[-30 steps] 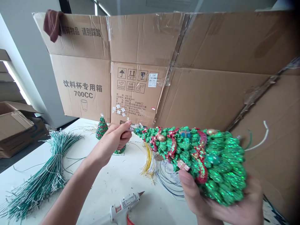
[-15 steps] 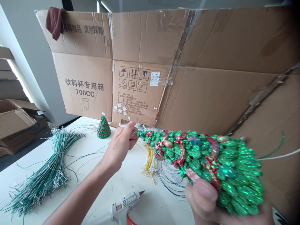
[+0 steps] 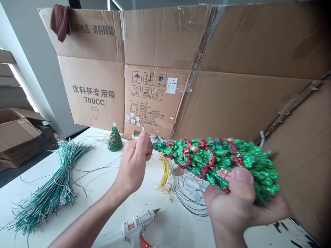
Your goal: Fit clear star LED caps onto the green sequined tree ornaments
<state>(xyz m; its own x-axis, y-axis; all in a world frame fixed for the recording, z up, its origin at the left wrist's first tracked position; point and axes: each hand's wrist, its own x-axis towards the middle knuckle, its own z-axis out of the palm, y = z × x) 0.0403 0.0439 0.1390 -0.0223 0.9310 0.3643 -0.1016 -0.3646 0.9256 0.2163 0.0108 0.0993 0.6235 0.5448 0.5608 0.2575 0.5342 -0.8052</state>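
A glittery green Christmas tree ornament, wound with red garland and set with small baubles, lies sideways in the air above the table. My right hand is wrapped round its wide lower part, thumb near a small pink gift box. At the narrow tip, my left hand pinches the top, and the fingers cover the very end. Below the hands a white hot glue gun rests on the table with its nozzle pointing right.
Bundled green-and-white wires lie at left. A small Christmas tree stands at the back. Yellow and white wires and coiled wire are under the tree ornament. Cardboard panels rise behind the white table.
The tree ornament has turned about its length and its wide end has moved away from me and slightly left. My right hand has shifted with it; my left hand keeps pinching the tip.
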